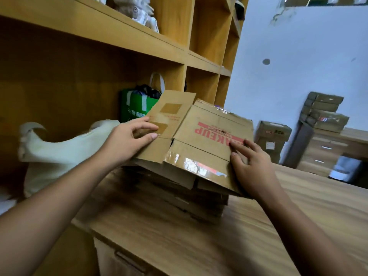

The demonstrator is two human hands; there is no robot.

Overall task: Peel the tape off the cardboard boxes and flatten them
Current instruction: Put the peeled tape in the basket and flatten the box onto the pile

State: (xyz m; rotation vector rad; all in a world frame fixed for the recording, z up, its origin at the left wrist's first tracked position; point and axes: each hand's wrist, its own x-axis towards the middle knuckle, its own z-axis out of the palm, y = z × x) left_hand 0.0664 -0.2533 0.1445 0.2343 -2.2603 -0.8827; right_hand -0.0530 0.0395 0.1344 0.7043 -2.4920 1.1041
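Flattened box (pixel 209 134) with red print is laid on top of a stack of flattened cardboard (pixel 179 196), which is set on the far left part of the wooden table (pixel 199 246). The box is tilted, its near edge raised off the stack. A glossy clear tape strip (pixel 195 164) is seen along the box's near panel; two brown tape patches (pixel 171 108) are seen on its left flap, toward the table's far left.

Left hand (pixel 127 140) is placed on that left flap: fingers slightly bent, fingertips and thumb pressed on the cardboard beside the nearer patch, nothing wrapped or grasped. Right hand (pixel 253 166) is laid on the box's right side: fingers nearly straight and spread, tips on the red print, nothing held.

A wooden shelf unit (pixel 139 42) is seen beyond the table's left edge, with a green bag (pixel 135 108) and a cream cloth bag (pixel 59 150) in its lower bay. Taped cartons (pixel 324 112) are stacked well beyond the table's far right side, by the white wall (pixel 298 56).
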